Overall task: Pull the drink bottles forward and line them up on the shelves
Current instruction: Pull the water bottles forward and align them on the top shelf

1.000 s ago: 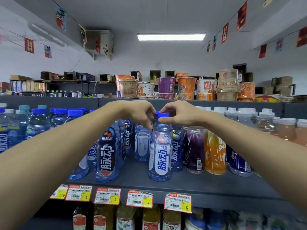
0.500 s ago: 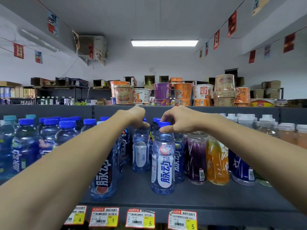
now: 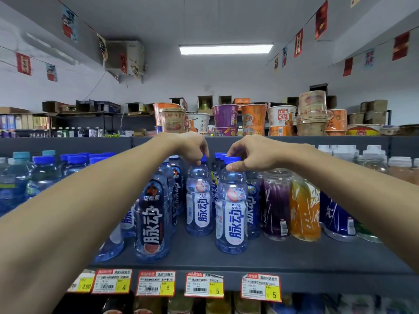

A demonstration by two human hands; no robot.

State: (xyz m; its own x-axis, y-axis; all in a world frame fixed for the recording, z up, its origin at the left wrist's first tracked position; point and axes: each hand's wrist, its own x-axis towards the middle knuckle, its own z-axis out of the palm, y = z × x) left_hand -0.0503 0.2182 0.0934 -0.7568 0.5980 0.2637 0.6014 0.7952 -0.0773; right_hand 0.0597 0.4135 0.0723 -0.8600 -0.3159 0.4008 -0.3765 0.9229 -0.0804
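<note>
The front bottle (image 3: 231, 211), clear blue with a white label and a blue cap, stands upright on the grey shelf (image 3: 294, 257), nearer the shelf's front edge than the others of its kind. The right hand (image 3: 254, 152) reaches over it from the right, and the thumb and curled fingers pinch its cap.

Just left of the front bottle and a little further back, a rear bottle (image 3: 199, 200) of the same kind stands upright. The left hand (image 3: 192, 148) grips its cap with the fingertips bunched downward. These 2 bottles are close, but I cannot tell whether they touch.

Further left of the front bottle, a dark-label bottle (image 3: 153, 218) stands about as far forward. To the right and further back, a purple bottle (image 3: 275, 202) and an orange bottle (image 3: 303, 209) stand side by side.

Below the front bottle, price tags (image 3: 204, 284) hang along the shelf edge. Above and behind it, noodle cups (image 3: 225, 115) sit on the top shelf.
</note>
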